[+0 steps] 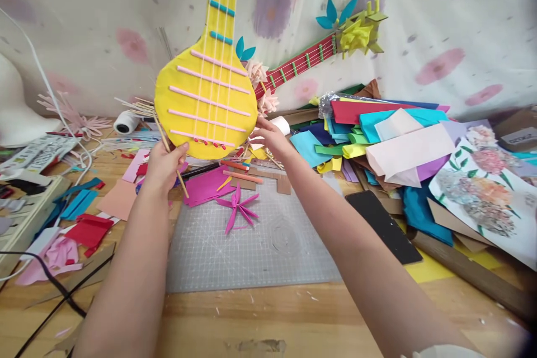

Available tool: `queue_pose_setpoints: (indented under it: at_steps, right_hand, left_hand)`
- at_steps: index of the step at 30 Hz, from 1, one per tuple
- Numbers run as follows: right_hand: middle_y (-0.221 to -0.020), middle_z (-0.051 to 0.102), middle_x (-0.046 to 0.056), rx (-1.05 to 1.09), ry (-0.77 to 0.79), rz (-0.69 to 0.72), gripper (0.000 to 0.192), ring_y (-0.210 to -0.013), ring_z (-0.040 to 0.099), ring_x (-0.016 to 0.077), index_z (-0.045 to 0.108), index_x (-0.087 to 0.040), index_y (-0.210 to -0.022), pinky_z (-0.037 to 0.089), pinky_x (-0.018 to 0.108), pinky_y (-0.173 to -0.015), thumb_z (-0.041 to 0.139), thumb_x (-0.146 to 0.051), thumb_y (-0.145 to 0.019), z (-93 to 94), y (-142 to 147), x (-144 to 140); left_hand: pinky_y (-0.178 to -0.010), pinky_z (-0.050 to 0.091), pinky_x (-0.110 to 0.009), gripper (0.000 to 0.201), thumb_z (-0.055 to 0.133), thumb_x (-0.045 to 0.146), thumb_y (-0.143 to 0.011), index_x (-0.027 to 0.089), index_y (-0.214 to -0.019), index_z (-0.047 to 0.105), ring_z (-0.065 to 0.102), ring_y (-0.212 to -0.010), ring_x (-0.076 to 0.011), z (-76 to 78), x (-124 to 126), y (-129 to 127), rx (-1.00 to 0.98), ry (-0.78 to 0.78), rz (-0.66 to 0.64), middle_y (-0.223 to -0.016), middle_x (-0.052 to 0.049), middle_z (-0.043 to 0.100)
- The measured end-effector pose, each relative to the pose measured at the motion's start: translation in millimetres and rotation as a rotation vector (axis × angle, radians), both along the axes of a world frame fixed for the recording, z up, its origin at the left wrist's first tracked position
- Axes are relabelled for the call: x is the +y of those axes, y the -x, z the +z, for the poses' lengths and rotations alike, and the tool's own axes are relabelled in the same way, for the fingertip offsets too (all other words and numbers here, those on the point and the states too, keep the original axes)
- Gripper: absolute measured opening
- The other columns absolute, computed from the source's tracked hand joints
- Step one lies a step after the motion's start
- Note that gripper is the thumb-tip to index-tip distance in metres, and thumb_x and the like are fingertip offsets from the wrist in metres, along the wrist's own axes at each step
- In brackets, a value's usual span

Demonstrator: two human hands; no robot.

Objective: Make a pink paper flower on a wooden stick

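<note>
Above the back of the table stands a yellow paper lute [205, 103] with pink strips, white strings and blue frets on its neck. My left hand [163, 165] is closed on its lower left edge, thumb in front. A thin wooden stick [183, 182] passes by that hand; whether the fingers grip it too I cannot tell. At the lute's lower right edge is my right hand [271, 137], fingers stretched and apart; whether a fingertip touches the lute is unclear. A magenta paper flower [238, 210] lies on the grey cutting mat [251, 263] below.
A red paper lute [302, 64] with paper flowers leans against the curtain. Piled coloured paper [377, 117], a black phone-like slab [384, 226] and a flower picture [486, 184] lie to the right. Paper scraps [88, 232], black cables [62, 291] and a glue-gun-like white object [126, 122] are leftward.
</note>
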State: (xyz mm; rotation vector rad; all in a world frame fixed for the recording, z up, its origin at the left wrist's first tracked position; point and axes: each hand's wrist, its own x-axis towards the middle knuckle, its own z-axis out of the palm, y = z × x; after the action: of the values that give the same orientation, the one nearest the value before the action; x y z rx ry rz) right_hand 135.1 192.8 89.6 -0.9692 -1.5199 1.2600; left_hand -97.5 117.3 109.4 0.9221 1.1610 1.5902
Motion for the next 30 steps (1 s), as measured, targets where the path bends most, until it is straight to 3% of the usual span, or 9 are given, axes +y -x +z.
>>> queue_pose_setpoints:
  at_steps: [3, 5, 8, 11, 14, 17, 21, 27, 30]
  right_hand:
    - [-0.119, 0.054, 0.002, -0.151, -0.045, -0.103, 0.059, -0.087, 0.058, 0.0142, 0.041, -0.025, -0.127, 0.05, 0.033, -0.08, 0.048, -0.018, -0.069, 7.0, -21.8, 9.3]
    - [-0.118, 0.055, 0.006, -0.387, -0.068, -0.238, 0.055, -0.088, 0.058, 0.0162, 0.044, -0.021, -0.126, 0.048, 0.034, -0.082, 0.047, -0.017, -0.071, 2.1, -37.5, 13.5]
    - [-0.118, 0.056, 0.011, -0.848, -0.092, -0.325, 0.048, -0.1, 0.055, 0.0229, 0.051, -0.015, -0.12, 0.042, 0.038, -0.09, 0.049, -0.016, -0.072, -19.2, -57.0, 10.7]
    - [-0.12, 0.054, 0.016, -1.116, -0.083, -0.292, 0.05, -0.108, 0.05, 0.0284, 0.048, -0.013, -0.123, 0.039, 0.04, -0.091, 0.052, -0.029, -0.076, -44.6, -65.7, -2.8]
    - [-0.127, 0.05, 0.013, -1.173, -0.174, -0.176, 0.05, -0.116, 0.045, 0.0263, 0.048, -0.016, -0.124, 0.035, 0.036, -0.095, 0.049, -0.038, -0.08, -57.7, -65.0, -17.6]
    - [-0.126, 0.052, 0.009, -1.133, -0.184, -0.13, 0.051, -0.112, 0.049, 0.0241, 0.043, -0.021, -0.129, 0.038, 0.033, -0.092, 0.045, -0.041, -0.083, -54.7, -66.8, -24.1]
    - [-0.124, 0.053, 0.012, -1.174, -0.159, -0.238, 0.051, -0.111, 0.049, 0.0252, 0.038, -0.017, -0.132, 0.039, 0.035, -0.09, 0.042, -0.035, -0.084, -47.3, -85.6, -22.4]
    - [-0.132, 0.042, 0.02, -1.464, -0.085, -0.428, 0.054, -0.12, 0.038, 0.0317, 0.037, -0.009, -0.13, 0.033, 0.044, -0.093, 0.045, -0.032, -0.081, -59.2, -119.1, -30.8]
    - [-0.127, 0.046, 0.022, -1.476, -0.073, -0.49, 0.06, -0.117, 0.042, 0.0318, 0.031, -0.006, -0.134, 0.033, 0.042, -0.093, 0.045, -0.03, -0.08, -60.2, -131.4, -33.3]
  left_hand:
    - [-0.029, 0.016, -0.009, 0.019, 0.061, 0.001, -0.061, 0.015, -0.065, 0.049, 0.03, -0.033, 0.0025, 2.5, -5.4, -0.1, -0.069, -0.009, 0.025, -0.054, 0.007, 0.048]
    - [-0.029, 0.016, -0.009, 0.02, 0.06, -0.002, -0.062, 0.015, -0.065, 0.049, 0.03, -0.033, 0.0026, 1.5, -6.7, -0.6, -0.1, 0.011, 0.025, -0.054, 0.007, 0.048]
    - [-0.028, 0.016, -0.009, 0.021, 0.057, -0.004, -0.062, 0.015, -0.065, 0.049, 0.03, -0.032, 0.0026, 0.1, -6.6, 1.4, -0.129, 0.004, 0.047, -0.054, 0.007, 0.05]
    - [-0.028, 0.015, -0.008, 0.02, 0.057, -0.004, -0.062, 0.015, -0.066, 0.05, 0.031, -0.032, 0.0032, 2.6, -5.7, 5.7, -0.155, -0.024, 0.085, -0.057, 0.007, 0.053]
    - [-0.028, 0.015, -0.008, 0.02, 0.059, -0.002, -0.062, 0.015, -0.066, 0.05, 0.031, -0.032, 0.0035, 7.7, -5.9, 7.9, -0.185, -0.048, 0.103, -0.055, 0.007, 0.051]
    - [-0.029, 0.013, -0.009, 0.022, 0.06, -0.002, -0.063, 0.015, -0.065, 0.046, 0.029, -0.032, 0.0034, 12.3, -8.4, 7.4, -0.233, -0.062, 0.12, -0.052, 0.008, 0.047]
    - [-0.029, 0.013, -0.01, 0.023, 0.052, -0.005, -0.071, 0.014, -0.064, 0.042, 0.029, -0.032, 0.0031, 17.1, -13.6, 9.0, -0.318, -0.072, 0.144, -0.05, 0.008, 0.042]
    - [-0.027, 0.012, -0.009, 0.023, 0.046, -0.006, -0.076, 0.015, -0.065, 0.042, 0.029, -0.031, 0.0033, 21.9, -17.8, 16.0, -0.42, -0.076, 0.167, -0.049, 0.008, 0.04]
    - [-0.027, 0.011, -0.009, 0.022, 0.051, -0.003, -0.074, 0.015, -0.065, 0.043, 0.028, -0.031, 0.0045, 19.5, -18.4, 17.3, -0.422, -0.082, 0.169, -0.051, 0.009, 0.04]
